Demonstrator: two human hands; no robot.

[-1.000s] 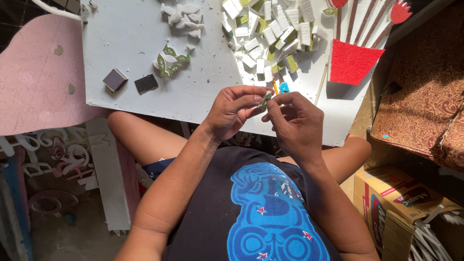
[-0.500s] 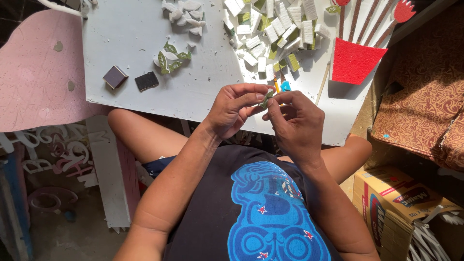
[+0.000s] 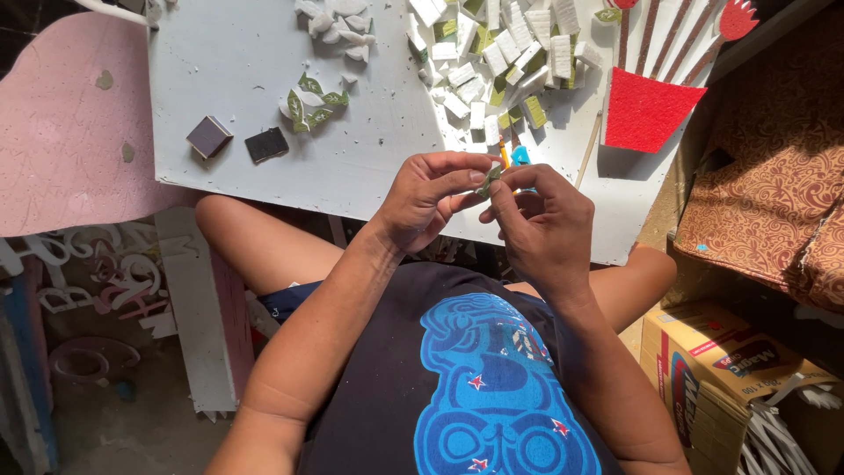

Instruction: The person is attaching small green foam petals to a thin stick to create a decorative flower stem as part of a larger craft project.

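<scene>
At far left, a pink board (image 3: 66, 123) leans beside white cut-out letter shapes (image 3: 97, 281) on the floor. Next to it a white work board (image 3: 255, 70) lies across the seated person's knees. On its left part sit two small dark square blocks (image 3: 237, 141), side by side, and just beyond them a little cluster of green leaf-shaped cutouts (image 3: 312, 101). Further right, a heap of white and green foam pieces (image 3: 501, 57) covers the board's far edge.

Over the board's near edge, the left hand (image 3: 431, 198) and right hand (image 3: 541, 229) meet, fingertips touching. Together they pinch a small green foam piece (image 3: 488, 182), gripped between thumb and fingers of both hands, held above the board near the person's chest. Just behind the hands a blue and orange tool (image 3: 514, 157) lies on the board, mostly hidden.

To the right, a red foam pot shape (image 3: 646, 114) with white stems lies flat. At far right sit a brown patterned cushion (image 3: 774, 185) and a cardboard box (image 3: 721, 369).
</scene>
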